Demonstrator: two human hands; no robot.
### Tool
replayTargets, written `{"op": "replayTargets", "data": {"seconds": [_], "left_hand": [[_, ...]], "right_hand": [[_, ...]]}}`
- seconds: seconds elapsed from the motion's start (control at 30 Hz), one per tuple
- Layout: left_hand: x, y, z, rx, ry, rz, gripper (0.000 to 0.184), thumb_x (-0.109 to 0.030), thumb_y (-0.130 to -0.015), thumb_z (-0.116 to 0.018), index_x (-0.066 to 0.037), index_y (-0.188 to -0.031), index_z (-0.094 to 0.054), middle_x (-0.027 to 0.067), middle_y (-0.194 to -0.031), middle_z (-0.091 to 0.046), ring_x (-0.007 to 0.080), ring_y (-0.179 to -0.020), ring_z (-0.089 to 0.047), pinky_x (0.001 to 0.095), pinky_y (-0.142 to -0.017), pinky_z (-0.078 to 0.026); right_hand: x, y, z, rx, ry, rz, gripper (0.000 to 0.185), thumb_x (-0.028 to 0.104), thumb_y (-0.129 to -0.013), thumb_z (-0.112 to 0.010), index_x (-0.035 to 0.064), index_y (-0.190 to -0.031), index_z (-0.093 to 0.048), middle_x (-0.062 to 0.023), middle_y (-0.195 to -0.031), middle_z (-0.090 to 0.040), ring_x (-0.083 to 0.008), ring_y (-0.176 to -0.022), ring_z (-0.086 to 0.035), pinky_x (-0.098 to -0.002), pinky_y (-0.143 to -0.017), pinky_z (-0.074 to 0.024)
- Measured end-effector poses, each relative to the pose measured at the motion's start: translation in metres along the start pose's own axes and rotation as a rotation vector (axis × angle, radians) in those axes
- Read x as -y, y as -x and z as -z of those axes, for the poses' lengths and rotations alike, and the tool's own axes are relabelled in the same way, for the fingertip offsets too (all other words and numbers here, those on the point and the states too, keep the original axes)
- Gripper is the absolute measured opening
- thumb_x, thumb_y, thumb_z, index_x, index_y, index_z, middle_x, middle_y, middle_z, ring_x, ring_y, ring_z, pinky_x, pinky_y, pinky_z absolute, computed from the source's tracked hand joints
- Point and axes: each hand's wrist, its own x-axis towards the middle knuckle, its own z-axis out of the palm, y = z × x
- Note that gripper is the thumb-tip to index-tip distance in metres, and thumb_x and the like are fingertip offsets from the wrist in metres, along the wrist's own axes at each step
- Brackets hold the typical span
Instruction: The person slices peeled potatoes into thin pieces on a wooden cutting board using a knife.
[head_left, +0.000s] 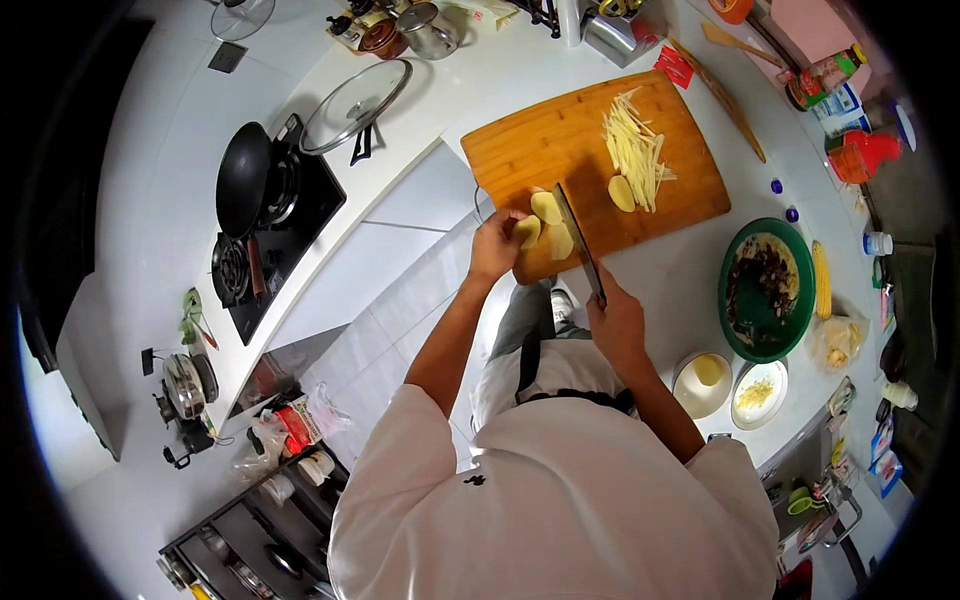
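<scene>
My right hand is wrapped round the handle of a kitchen knife, whose blade stands over the near part of the wooden cutting board. At the board's near left corner, my left hand pinches a pale yellow potato slice between its fingers. Two more potato slices lie between that hand and the blade, close to the knife. Farther right on the board is a pile of thin potato strips, with one oval slice by its near end.
A green basin with dark pieces stands right of the board, near a corn cob. Nearer me are a white bowl and a small plate of chopped bits. To the left, a wok sits by the stove, near a glass lid.
</scene>
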Motion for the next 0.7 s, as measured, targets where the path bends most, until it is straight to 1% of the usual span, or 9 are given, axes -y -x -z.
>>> {"op": "replayTargets", "data": {"seconds": [0.07, 0.17, 0.27, 0.37, 0.47, 0.57, 0.67, 0.7], "left_hand": [[-0.014, 0.008, 0.005, -0.067, -0.035, -0.03, 0.03, 0.003, -0.09, -0.071, -0.001, -0.118, -0.062, 0.011, -0.103, -0.072, 0.0154, -0.095, -0.071, 0.0287, -0.082, -0.056], [-0.003, 0.016, 0.001, -0.133, 0.062, -0.063, 0.025, 0.006, -0.091, -0.068, 0.0, -0.114, -0.062, 0.0108, -0.103, -0.071, 0.0181, -0.094, -0.072, 0.0309, -0.082, -0.057], [0.018, 0.021, -0.008, -0.202, 0.042, -0.243, 0.027, 0.009, -0.089, -0.067, -0.001, -0.114, -0.062, 0.0127, -0.105, -0.07, 0.024, -0.094, -0.072, 0.0351, -0.082, -0.057], [0.016, 0.029, -0.003, -0.227, -0.137, -0.353, 0.028, 0.004, -0.088, -0.07, -0.003, -0.114, -0.064, 0.0138, -0.102, -0.07, 0.0297, -0.095, -0.07, 0.0374, -0.082, -0.058], [0.01, 0.035, 0.001, -0.307, -0.319, -0.34, 0.029, -0.003, -0.087, -0.073, -0.006, -0.115, -0.066, 0.0142, -0.099, -0.07, 0.0335, -0.096, -0.069, 0.0383, -0.079, -0.057], [-0.001, 0.038, 0.007, -0.221, -0.347, -0.234, 0.029, -0.009, -0.086, -0.075, -0.007, -0.113, -0.068, 0.0131, -0.098, -0.071, 0.0339, -0.096, -0.068, 0.0399, -0.079, -0.056], [0.003, 0.036, 0.002, -0.203, -0.165, -0.153, 0.027, -0.002, -0.084, -0.072, -0.008, -0.11, -0.067, 0.0121, -0.096, -0.069, 0.0372, -0.096, -0.067, 0.0429, -0.08, -0.055], [0.004, 0.036, 0.002, -0.213, -0.159, -0.208, 0.026, -0.001, -0.084, -0.071, -0.007, -0.109, -0.067, 0.0125, -0.097, -0.069, 0.0377, -0.096, -0.067, 0.043, -0.08, -0.055]], "right_hand": [[-0.002, 0.002, -0.002, -0.005, -0.013, 0.015, 0.059, 0.002, -0.087, -0.062, 0.0146, -0.145, -0.055, -0.0213, -0.077, -0.064, -0.0385, -0.07, -0.066, -0.0427, -0.066, -0.0524], [0.0, 0.003, 0.0, 0.046, 0.002, -0.011, 0.06, 0.004, -0.089, -0.062, 0.0117, -0.147, -0.051, -0.0232, -0.087, -0.069, -0.0424, -0.079, -0.068, -0.0477, -0.072, -0.054], [-0.001, 0.004, -0.002, 0.068, -0.012, -0.058, 0.057, 0.005, -0.088, -0.063, 0.01, -0.145, -0.054, -0.0231, -0.082, -0.068, -0.0422, -0.077, -0.068, -0.0471, -0.071, -0.0536], [-0.001, 0.006, -0.004, 0.051, -0.034, -0.047, 0.055, 0.005, -0.089, -0.063, 0.0091, -0.143, -0.056, -0.0229, -0.079, -0.067, -0.0418, -0.075, -0.068, -0.0462, -0.069, -0.0531], [0.002, 0.007, -0.003, 0.085, -0.026, -0.069, 0.055, 0.005, -0.088, -0.063, 0.0087, -0.143, -0.056, -0.023, -0.08, -0.067, -0.0415, -0.075, -0.068, -0.0454, -0.069, -0.0527], [-0.005, 0.009, -0.009, 0.057, -0.047, -0.041, 0.056, 0.005, -0.088, -0.062, 0.0091, -0.143, -0.056, -0.023, -0.08, -0.067, -0.0411, -0.076, -0.068, -0.045, -0.069, -0.0528], [-0.001, 0.01, -0.008, 0.075, -0.053, -0.044, 0.056, 0.005, -0.088, -0.062, 0.0097, -0.143, -0.056, -0.0229, -0.081, -0.067, -0.0408, -0.075, -0.068, -0.0445, -0.07, -0.0531], [0.0, 0.009, -0.008, 0.082, -0.053, -0.047, 0.056, 0.005, -0.088, -0.062, 0.0099, -0.143, -0.056, -0.0229, -0.081, -0.068, -0.0405, -0.075, -0.068, -0.0443, -0.07, -0.0532]]}}
